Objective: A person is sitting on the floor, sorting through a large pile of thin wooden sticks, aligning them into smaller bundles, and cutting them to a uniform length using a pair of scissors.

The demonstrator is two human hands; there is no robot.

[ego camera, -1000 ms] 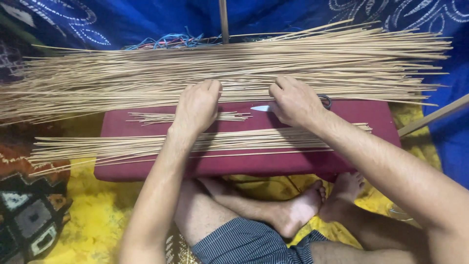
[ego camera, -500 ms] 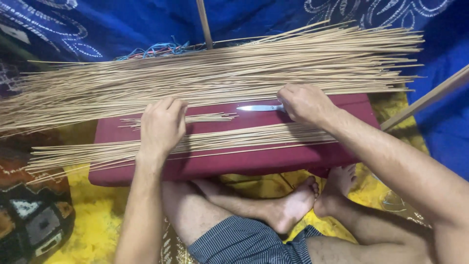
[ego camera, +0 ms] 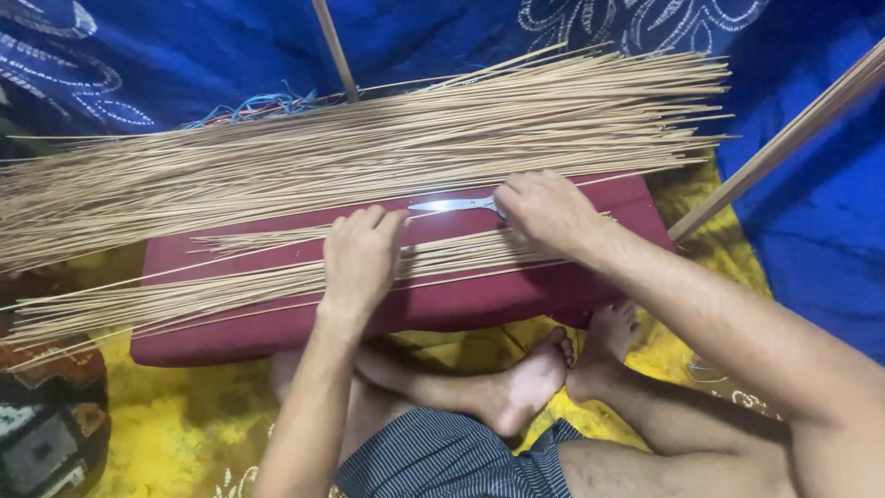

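While the left hand [ego camera: 361,254] lies palm down with fingers curled loosely over the near sticks [ego camera: 230,290], pinning them to the cushion [ego camera: 479,309] rather than clasping them, the right hand [ego camera: 546,210] rests closed over the handle end of the scissors [ego camera: 452,205]; only the blades show, pointing left, so how tightly it grips I cannot tell. The near sticks run in a thin layer across the maroon cushion's front half and overhang its left edge. A much bigger pile of sticks [ego camera: 369,157] lies behind, along the cushion's far edge and out over the blue cloth [ego camera: 811,212].

Risks, as I judge them: the scissor tips sit just beside the left fingers, so a quick slide leftward could nick them. The near layer is loose and unsupported on the left, so lifting the pinning hand could let sticks tip off. Any nudge backward could mix the two lots.
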